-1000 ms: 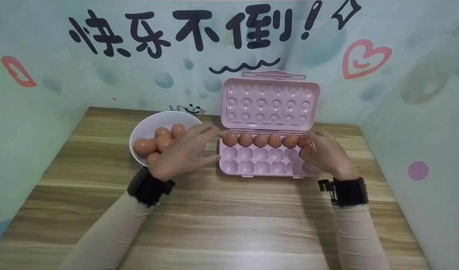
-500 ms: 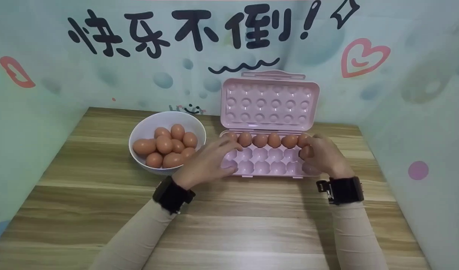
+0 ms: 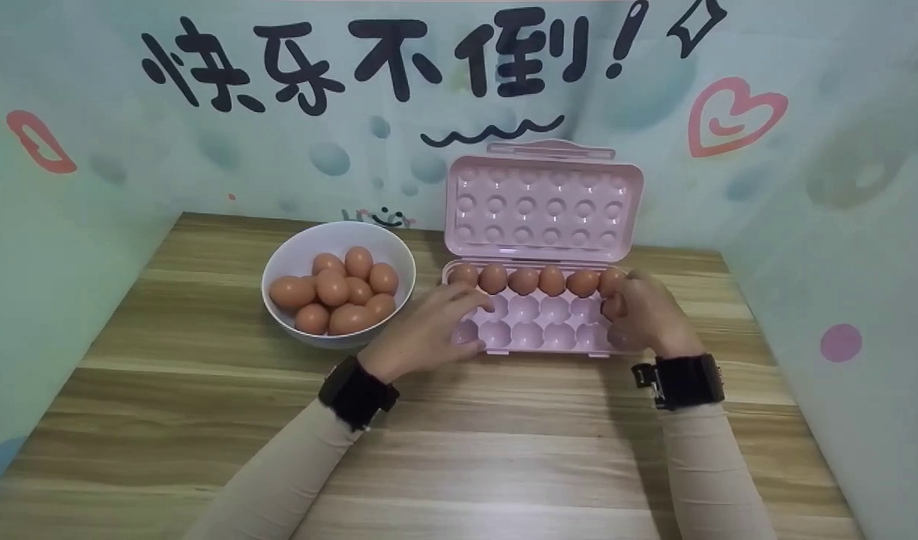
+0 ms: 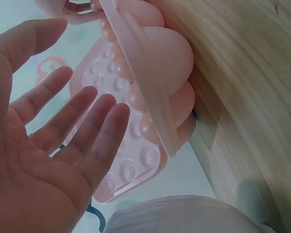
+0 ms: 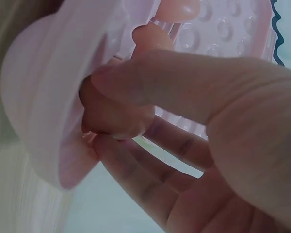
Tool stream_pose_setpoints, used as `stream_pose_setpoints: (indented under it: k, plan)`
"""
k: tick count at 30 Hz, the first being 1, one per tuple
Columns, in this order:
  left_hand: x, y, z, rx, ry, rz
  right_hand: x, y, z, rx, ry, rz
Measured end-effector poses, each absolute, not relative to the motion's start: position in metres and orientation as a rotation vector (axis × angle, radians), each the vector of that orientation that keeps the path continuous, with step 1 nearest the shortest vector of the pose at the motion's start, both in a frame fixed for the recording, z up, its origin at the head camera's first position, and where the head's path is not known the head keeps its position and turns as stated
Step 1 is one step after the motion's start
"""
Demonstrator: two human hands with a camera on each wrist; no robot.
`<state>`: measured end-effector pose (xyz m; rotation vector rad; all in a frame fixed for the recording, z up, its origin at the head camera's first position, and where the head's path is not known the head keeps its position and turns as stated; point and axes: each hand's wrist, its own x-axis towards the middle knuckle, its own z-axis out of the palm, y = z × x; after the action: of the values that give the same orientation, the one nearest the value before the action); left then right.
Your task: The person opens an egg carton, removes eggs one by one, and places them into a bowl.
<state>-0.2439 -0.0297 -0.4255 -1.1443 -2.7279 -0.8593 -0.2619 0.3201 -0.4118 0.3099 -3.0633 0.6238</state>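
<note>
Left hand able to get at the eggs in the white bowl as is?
Likely yes: the left hand holds nothing and is close beside the white bowl; nothing covers the eggs.

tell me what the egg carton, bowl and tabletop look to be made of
Egg carton: likely molded plastic, pink and glossy; its bumps catch bright highlights.
Bowl: white and smooth, perhaps plastic or ceramic; the even, pale surface doesn't settle which.
Tabletop: wood or wood-look laminate, from its streaky grain, with a soft sheen.
</note>
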Motion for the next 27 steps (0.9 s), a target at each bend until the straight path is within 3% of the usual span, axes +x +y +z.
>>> stream_pose_setpoints:
  k: [14,27]
  plan:
    - [-0.244,-0.031,-0.425,-1.133,-2.739,-0.897,-0.262,0.322,-0.412,0.444,-2.933,0.577]
    - [-0.246,-0.027,-0.416,-1.047,-2.658,-0.982,-0.248,0.308,-0.377,0.524,-2.761,0.718]
